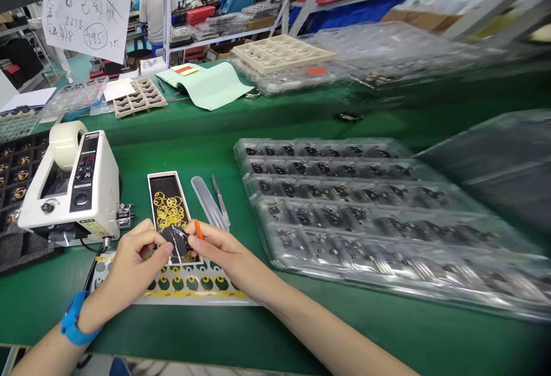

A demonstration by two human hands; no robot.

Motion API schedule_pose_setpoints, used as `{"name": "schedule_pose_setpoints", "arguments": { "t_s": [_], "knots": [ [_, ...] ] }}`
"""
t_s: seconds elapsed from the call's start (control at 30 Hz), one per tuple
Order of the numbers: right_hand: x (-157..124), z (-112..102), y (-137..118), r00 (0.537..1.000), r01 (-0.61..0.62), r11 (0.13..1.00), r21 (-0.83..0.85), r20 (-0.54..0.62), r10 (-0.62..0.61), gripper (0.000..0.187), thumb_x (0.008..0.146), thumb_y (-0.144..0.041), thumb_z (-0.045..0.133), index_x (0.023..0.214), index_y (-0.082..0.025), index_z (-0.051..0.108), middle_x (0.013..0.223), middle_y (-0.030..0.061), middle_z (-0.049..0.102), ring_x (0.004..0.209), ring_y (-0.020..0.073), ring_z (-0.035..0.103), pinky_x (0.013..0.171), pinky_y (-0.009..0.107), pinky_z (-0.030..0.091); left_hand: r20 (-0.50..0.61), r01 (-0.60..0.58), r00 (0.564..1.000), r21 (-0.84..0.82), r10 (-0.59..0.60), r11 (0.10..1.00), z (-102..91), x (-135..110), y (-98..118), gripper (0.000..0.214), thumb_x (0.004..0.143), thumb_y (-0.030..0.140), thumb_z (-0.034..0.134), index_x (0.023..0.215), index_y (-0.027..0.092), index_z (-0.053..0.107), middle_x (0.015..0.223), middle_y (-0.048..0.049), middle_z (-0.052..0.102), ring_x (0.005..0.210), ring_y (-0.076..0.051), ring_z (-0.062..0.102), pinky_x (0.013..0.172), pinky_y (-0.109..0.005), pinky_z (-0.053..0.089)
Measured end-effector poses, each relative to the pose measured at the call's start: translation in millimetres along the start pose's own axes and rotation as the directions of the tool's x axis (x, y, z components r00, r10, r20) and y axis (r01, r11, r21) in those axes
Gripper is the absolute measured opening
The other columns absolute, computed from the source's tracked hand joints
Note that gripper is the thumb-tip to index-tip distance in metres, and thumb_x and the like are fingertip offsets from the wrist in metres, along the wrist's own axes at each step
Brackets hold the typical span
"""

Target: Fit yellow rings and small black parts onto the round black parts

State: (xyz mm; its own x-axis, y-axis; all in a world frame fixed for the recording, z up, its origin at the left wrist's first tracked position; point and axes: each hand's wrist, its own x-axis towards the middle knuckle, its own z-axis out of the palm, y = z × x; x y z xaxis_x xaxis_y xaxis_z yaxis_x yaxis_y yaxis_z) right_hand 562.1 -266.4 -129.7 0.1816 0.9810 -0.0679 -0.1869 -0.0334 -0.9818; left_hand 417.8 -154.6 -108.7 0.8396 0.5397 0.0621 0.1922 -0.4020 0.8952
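Note:
My left hand, with a blue band at the wrist, is closed in a pinch over the near end of a narrow white box. What its fingertips hold, if anything, is too small to make out. Opposite it, my right hand grips a small dark part between thumb and fingers. A small orange piece shows at its index finger; whether it is worn or held, I cannot tell. Yellow ring-shaped pieces lie heaped in the box. Under my hands is a sheet of die-cut stickers.
A white tape dispenser stands left, beside a dark foam tray. Tweezers and a translucent strip lie beyond my right hand. A clear blister tray of black parts spreads right. Papers and trays line the back ledge.

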Motion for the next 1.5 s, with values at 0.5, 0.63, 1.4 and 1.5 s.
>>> {"name": "schedule_pose_setpoints", "arguments": {
  "t_s": [0.5, 0.63, 1.4, 1.5],
  "knots": [
    [2.7, 0.2, 2.3, 0.999, 0.028, 0.997, 0.066, -0.048, -0.025, 0.046, 0.079, -0.066, 0.06, 0.078, -0.021, 0.052, 0.073, -0.0024, 0.042, 0.065, 0.0125, 0.038, 0.063, 0.025, 0.035, -0.356, -0.203, 0.902, 0.15, 0.244, 0.968, -6.5, 2.9, -6.5, 0.01, 0.084, 0.019, 0.06, 0.074, 0.018, 0.059, 0.07, 0.0011, 0.05, 0.063, -0.012, 0.049, 0.058, -0.024, 0.04],
    [2.0, 3.9, 3.7, 0.999, 0.038, 0.994, 0.105, -0.012, -0.037, 0.047, 0.078, -0.066, 0.061, 0.077, -0.02, 0.053, 0.07, -0.0031, 0.042, 0.063, 0.0118, 0.038, 0.063, 0.024, 0.037, -0.216, -0.405, 0.874, 0.17, 0.435, 0.898, -1.7, 1.8, -13.1, 0.016, 0.083, 0.021, 0.067, 0.098, 0.024, 0.072, 0.108, -0.0092, 0.06, 0.101, -0.022, 0.058, 0.086, -0.037, 0.047],
    [44.4, -26.8, -35.0, 0.995, -0.101, 0.986, 0.133, 0.0, 0.102, 0.045, 0.059, -0.056, 0.081, 0.071, -0.019, 0.057, 0.062, -0.0029, 0.045, 0.053, 0.0092, 0.034, 0.049, 0.022, 0.033, -0.213, -0.36, 0.591, 0.793, 0.778, 0.491, -76.2, -33.2, 5.5, 0.031, 0.088, 0.017, 0.057, 0.119, 0.015, 0.052, 0.119, -0.0159, 0.063, 0.113, -0.023, 0.059, 0.094, -0.038, 0.051],
    [86.4, -52.7, -40.2, 0.967, -0.151, 0.977, -0.15, -0.226, 0.115, 0.043, 0.059, -0.053, 0.077, 0.064, -0.02, 0.051, 0.054, -0.0046, 0.04, 0.049, 0.0093, 0.031, 0.045, 0.023, 0.023, -0.605, 0.032, 0.409, 0.758, 0.683, 0.652, -131.1, -52.3, -14.7, 0.014, 0.09, 0.024, 0.051, 0.101, 0.016, 0.056, 0.103, -0.0097, 0.063, 0.1, -0.022, 0.062, 0.09, -0.039, 0.05]
  ]
}}
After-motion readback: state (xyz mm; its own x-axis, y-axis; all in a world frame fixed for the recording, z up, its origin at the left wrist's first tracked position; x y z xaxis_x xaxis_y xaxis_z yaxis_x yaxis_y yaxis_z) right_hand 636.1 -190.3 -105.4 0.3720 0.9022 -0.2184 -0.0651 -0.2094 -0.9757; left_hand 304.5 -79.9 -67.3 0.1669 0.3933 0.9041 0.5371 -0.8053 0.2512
